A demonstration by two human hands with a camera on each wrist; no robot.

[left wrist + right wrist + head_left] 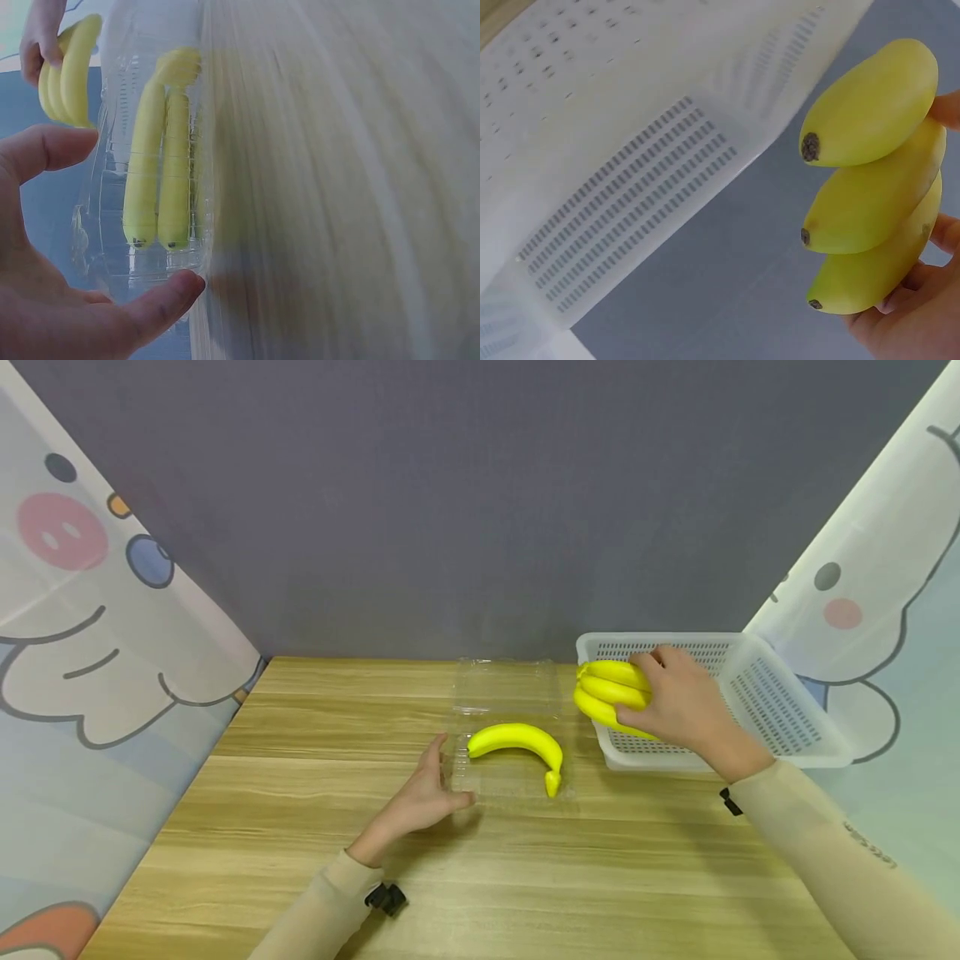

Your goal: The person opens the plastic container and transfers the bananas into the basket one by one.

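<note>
Bananas joined in a bunch (611, 691) are gripped by the right hand (678, 702), thumb on the near flank and fingers on the far one, raised off the table (255, 827) and seen against the nine o'clock end of the white basket (783, 710). We judge the bunch light and firm, probably moulded plastic or foam given its even yellow and soft sheen; it seems hardly fragile, though such smooth skin might slide in a loose hold. We would take it round the thick middle, spanning several of its curved lengths, of which at least three show, with blunt dark tips. At about nine o'clock from the basket lies a clear container (510, 781), its lid (506, 685) folded back toward twelve; this thin, ribbed plastic should flex and dent easily, so we would steady it by the rim. Inside rests a bowed banana (517, 735), narrow end toward five o'clock; the left wrist view shows two lengths, and we cannot tell whether one is a reflection. The left hand (420, 793) waits at eight o'clock of the container, thumb and fingers spread wide, holding nothing; whether it touches the plastic we cannot tell. Slotted basket walls look stiff, and the table shows striped wood grain.
</note>
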